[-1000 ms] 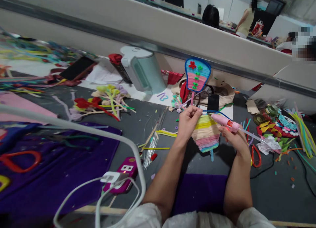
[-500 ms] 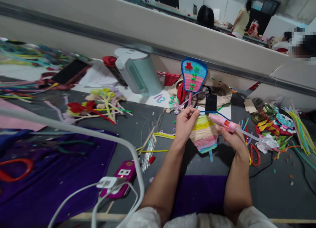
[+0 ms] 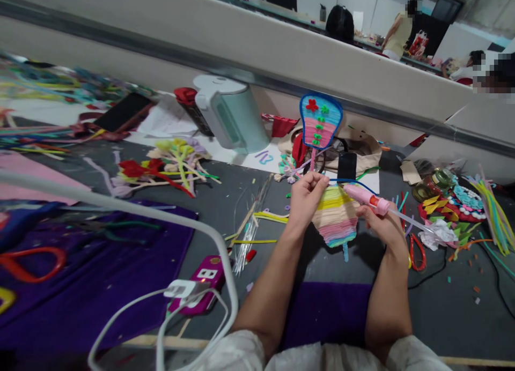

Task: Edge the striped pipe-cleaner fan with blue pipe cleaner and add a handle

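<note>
My left hand (image 3: 309, 199) is closed, its thumb and fingers pinching a dark blue pipe cleaner (image 3: 356, 182) at the top left edge of a striped pipe-cleaner fan (image 3: 336, 218). The fan has yellow, cream, pink and blue bands, and a short blue stub pokes out of its lower end. In my right hand (image 3: 384, 221) is a pink hot glue gun (image 3: 368, 198), its tip pointing left at the fan's top edge beside the blue pipe cleaner. A clear glue stick (image 3: 412, 221) juts from its rear. Whether the tip touches the fan, I cannot tell.
A finished-looking fan (image 3: 321, 125) with a blue rim stands behind my hands. At the back left is a kettle (image 3: 241, 116). A purple power strip (image 3: 207, 280) with white cables lies left of my arms. Red-handled scissors (image 3: 418, 253) and craft pieces lie to the right.
The whole view has shifted a little, so things appear slightly farther right. Both hands keep their grip, and the glue gun stays at the fan's top edge.
</note>
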Demonstrator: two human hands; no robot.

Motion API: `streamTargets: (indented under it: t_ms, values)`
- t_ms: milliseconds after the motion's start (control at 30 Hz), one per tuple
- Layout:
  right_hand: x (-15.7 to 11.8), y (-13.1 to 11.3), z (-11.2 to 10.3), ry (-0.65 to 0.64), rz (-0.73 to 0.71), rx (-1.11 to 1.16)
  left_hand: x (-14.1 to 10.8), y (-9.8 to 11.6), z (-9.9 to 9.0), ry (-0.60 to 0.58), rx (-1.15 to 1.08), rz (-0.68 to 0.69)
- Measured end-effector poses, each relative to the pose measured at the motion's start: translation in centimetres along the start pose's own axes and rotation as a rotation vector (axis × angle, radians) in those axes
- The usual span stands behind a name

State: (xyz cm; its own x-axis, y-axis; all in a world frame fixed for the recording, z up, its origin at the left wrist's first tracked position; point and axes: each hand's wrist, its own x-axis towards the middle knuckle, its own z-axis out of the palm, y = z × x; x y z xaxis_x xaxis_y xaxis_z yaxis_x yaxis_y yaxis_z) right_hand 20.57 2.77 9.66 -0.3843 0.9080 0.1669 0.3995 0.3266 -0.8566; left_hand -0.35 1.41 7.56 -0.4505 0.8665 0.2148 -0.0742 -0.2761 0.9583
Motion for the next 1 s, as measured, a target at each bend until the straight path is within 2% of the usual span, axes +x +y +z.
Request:
streamTargets:
  t_ms: [267, 533, 1000]
  values:
    - [0.0, 0.8, 0.0, 0.029, 0.010, -0.007, 0.0, 0.1, 0.0, -0.002, -0.002, 0.004]
    - [0.2, 1.8, 0.3, -0.012, 0.037, 0.030, -0.1, 0.4, 0.1, -0.001, 0.002, 0.010]
    - [0.0, 1.3, 0.2, 0.011, 0.067, 0.044, -0.3, 0.6, 0.1, 0.000, 0.014, -0.005]
